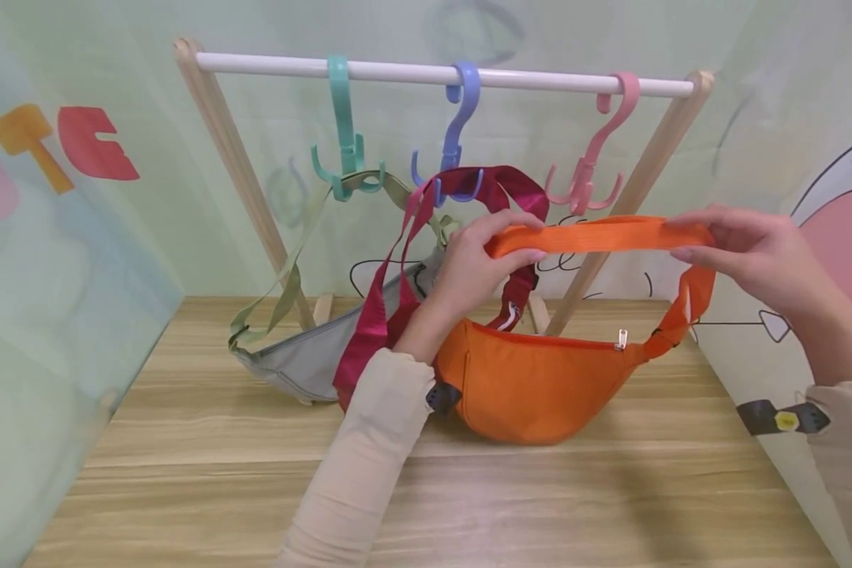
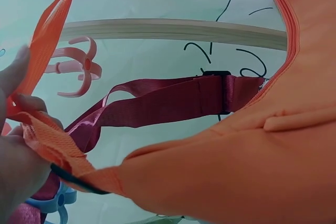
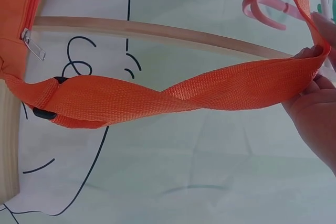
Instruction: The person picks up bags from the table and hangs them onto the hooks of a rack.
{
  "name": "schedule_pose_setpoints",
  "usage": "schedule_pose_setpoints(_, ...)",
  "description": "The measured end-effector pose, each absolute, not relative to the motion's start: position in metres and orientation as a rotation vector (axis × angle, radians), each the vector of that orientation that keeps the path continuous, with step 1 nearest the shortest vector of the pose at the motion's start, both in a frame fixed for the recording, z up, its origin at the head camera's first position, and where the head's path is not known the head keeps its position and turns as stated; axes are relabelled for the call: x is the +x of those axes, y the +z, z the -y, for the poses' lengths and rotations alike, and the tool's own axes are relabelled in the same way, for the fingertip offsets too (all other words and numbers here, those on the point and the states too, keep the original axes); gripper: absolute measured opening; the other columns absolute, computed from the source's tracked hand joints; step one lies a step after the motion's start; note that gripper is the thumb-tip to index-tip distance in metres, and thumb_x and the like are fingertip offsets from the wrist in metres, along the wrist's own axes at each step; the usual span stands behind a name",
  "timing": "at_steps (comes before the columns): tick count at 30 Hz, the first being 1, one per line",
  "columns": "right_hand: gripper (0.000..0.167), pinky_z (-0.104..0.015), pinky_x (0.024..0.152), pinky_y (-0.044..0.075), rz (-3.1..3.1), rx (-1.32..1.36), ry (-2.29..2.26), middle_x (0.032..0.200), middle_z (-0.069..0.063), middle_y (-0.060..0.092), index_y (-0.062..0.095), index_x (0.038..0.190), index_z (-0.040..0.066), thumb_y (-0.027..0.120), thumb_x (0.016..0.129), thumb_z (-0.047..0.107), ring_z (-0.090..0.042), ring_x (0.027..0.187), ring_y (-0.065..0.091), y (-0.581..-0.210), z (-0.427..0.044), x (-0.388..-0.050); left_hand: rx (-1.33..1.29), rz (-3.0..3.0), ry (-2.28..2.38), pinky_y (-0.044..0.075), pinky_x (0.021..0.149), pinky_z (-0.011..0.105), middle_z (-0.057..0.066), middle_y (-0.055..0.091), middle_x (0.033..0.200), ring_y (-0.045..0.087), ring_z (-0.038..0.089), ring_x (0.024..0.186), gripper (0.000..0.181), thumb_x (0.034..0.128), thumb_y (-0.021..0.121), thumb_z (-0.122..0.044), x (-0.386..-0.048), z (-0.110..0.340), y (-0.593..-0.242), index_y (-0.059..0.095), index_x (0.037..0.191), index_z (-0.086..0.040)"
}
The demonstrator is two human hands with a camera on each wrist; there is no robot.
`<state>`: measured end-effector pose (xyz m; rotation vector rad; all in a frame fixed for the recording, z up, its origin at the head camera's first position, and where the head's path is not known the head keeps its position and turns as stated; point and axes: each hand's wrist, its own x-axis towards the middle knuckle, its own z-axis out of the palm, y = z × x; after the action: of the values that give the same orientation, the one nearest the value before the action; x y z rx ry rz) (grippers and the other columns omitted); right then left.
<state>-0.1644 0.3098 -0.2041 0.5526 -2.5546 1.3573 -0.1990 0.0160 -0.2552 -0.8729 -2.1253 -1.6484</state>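
An orange waist bag with a zip hangs from its strap, low over the table in front of the rack. My left hand pinches the strap's left end between thumb and fingers. At the other end my right hand pinches it the same way, so the strap stretches level between them. Just above and behind the strap is the pink hook. In the right wrist view the strap is twisted between its black buckle and my fingers.
A white rail on wooden legs carries the hooks. A grey bag hangs by its strap from the green hook. The blue hook holds a dark red bag's strap. Beneath is a wooden table; printed cloth walls surround it.
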Motion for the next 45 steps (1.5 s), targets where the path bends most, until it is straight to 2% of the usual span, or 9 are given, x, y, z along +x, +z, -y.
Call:
schedule_pose_setpoints(7, 0.035, -0.013, 0.067, 0.043, 2.571, 0.523, 1.325, 0.093, 0.001, 0.063, 0.062, 0.115, 0.001, 0.066, 0.08, -0.003, -0.007, 0.076, 0.058, -0.199, -0.31, -0.167, -0.853, 2.151, -1.643, 0.046, 0.063, 0.023, 0.004, 0.062, 0.098, 0.053, 0.014, 0.082, 0.032, 0.0748, 0.076, -0.016, -0.198, -0.015, -0.25, 0.068, 0.106, -0.009)
schedule_pose_setpoints(14, 0.036, -0.014, 0.065, 0.045, 2.514, 0.586, 1.396, 0.093, -0.005, 0.063, 0.059, 0.114, -0.006, 0.064, 0.079, -0.01, -0.01, 0.074, 0.059, -0.198, -0.31, -0.168, -0.853, 2.168, -1.601, 0.046, 0.064, 0.022, 0.003, 0.06, 0.096, 0.051, 0.014, 0.084, 0.035, 0.0743, 0.077, -0.016, -0.199, -0.015, -0.25, 0.068, 0.107, -0.01)
schedule_pose_setpoints(20, 0.037, -0.014, 0.067, 0.045, 2.491, 0.595, 1.422, 0.095, -0.007, 0.062, 0.059, 0.113, -0.008, 0.064, 0.077, -0.012, -0.012, 0.074, 0.059, -0.198, -0.312, -0.17, -0.858, 2.164, -1.593, 0.046, 0.063, 0.022, 0.003, 0.06, 0.097, 0.051, 0.014, 0.084, 0.033, 0.0757, 0.075, -0.016, -0.199, -0.016, -0.249, 0.068, 0.107, -0.01)
schedule_pose_setpoints(27, 0.037, -0.012, 0.069, 0.043, 2.562, 0.489, 1.376, 0.095, 0.001, 0.064, 0.061, 0.117, 0.002, 0.066, 0.081, -0.003, -0.007, 0.077, 0.059, -0.195, -0.312, -0.17, -0.842, 2.141, -1.58, 0.046, 0.064, 0.021, 0.004, 0.06, 0.098, 0.051, 0.014, 0.084, 0.032, 0.0772, 0.074, -0.016, -0.2, -0.018, -0.247, 0.067, 0.108, -0.009)
schedule_pose_setpoints(32, 0.036, -0.013, 0.068, 0.039, 2.612, 0.382, 1.312, 0.088, 0.008, 0.066, 0.063, 0.117, 0.009, 0.068, 0.082, 0.007, -0.006, 0.075, 0.058, -0.191, -0.311, -0.173, -0.821, 2.147, -1.551, 0.047, 0.066, 0.02, 0.005, 0.062, 0.102, 0.051, 0.015, 0.087, 0.032, 0.078, 0.073, -0.018, -0.201, -0.019, -0.245, 0.067, 0.108, -0.009)
schedule_pose_setpoints(45, 0.037, -0.013, 0.068, 0.038, 2.631, 0.314, 1.277, 0.085, 0.01, 0.066, 0.063, 0.118, 0.013, 0.069, 0.081, 0.012, -0.006, 0.075, 0.058, -0.183, -0.306, -0.181, -0.782, 2.139, -1.577, 0.047, 0.065, 0.02, 0.004, 0.064, 0.099, 0.053, 0.015, 0.083, 0.032, 0.0787, 0.072, -0.018, -0.206, -0.022, -0.236, 0.067, 0.109, -0.009)
